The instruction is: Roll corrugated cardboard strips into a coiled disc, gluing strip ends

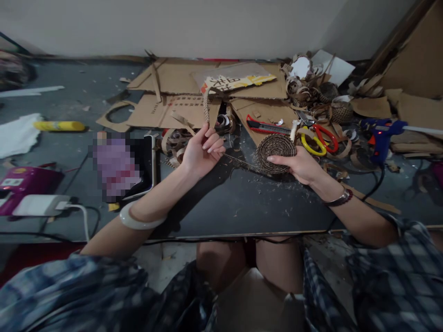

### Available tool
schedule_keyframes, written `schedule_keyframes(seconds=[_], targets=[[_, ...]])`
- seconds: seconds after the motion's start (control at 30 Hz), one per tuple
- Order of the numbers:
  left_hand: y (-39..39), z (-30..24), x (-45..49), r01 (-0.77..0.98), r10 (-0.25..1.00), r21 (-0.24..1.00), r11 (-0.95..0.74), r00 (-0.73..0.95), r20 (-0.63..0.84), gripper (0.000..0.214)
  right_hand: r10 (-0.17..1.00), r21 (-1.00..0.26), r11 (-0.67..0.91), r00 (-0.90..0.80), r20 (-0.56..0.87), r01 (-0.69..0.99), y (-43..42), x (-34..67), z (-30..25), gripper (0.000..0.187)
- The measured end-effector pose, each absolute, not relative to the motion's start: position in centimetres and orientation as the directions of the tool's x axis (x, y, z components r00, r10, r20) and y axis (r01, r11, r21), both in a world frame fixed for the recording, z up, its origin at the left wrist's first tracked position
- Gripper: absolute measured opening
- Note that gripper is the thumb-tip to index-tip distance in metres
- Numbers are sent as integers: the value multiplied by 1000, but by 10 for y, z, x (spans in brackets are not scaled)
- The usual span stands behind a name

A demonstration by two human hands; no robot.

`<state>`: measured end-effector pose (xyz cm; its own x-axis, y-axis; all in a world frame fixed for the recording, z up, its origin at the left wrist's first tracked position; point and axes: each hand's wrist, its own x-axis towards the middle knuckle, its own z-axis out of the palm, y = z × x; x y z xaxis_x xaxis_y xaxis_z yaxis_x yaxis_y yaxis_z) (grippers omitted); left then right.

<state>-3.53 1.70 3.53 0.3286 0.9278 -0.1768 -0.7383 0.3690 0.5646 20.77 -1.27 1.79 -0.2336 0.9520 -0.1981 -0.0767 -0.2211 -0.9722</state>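
My right hand grips a flat round coil of corrugated cardboard strip, thumb across its face. From the coil a thin strip runs left to my left hand, whose fingers are curled and pinch it. The strip's free end rises above my left fingers and bends over at the top. Just behind the coil lie a red utility knife and scissors with red and yellow handles. A short white stick stands at the coil's upper edge.
Flat cardboard sheets lie at the back, with a heap of curled cardboard scraps beside them. At right is a blue glue gun with its cord. At left are a phone, a yellow tube and a purple power block.
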Motion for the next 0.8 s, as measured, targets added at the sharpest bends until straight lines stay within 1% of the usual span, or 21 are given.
schedule_keyframes(seconds=[0.1,0.2,0.3,0.37,0.43,0.5,0.57,0.63,0.7,0.8], targets=[[18,36,-36,-721,942,607,334,279,-188,47,962,-974,-194,-219,-165,-119,-11,209,21,33],[18,37,-36,-707,955,642,297,234,-184,47,966,-970,-189,-207,-156,-153,-8,211,24,32],[19,37,-38,-709,956,642,292,239,-171,47,965,-968,-192,-209,-156,-164,-7,213,25,33],[19,37,-39,-713,954,637,294,259,-151,47,962,-972,-188,-227,-153,-141,-8,213,24,32],[19,38,-38,-704,950,645,299,282,-133,48,949,-981,-185,-269,-162,-62,-10,213,24,34],[16,39,-36,-681,941,661,315,314,-126,50,928,-983,-175,-324,-186,65,-14,213,25,37],[12,41,-32,-656,928,674,340,352,-126,51,899,-971,-135,-387,-204,198,-17,212,27,38],[7,43,-27,-633,913,683,364,389,-126,50,870,-953,-74,-448,-206,294,-21,210,30,37],[3,42,-23,-610,895,688,393,424,-135,48,831,-936,-41,-507,-226,350,-24,208,32,39],[-4,40,-16,-585,865,685,433,484,-134,44,762,-933,-42,-593,-261,357,-27,205,33,44]])
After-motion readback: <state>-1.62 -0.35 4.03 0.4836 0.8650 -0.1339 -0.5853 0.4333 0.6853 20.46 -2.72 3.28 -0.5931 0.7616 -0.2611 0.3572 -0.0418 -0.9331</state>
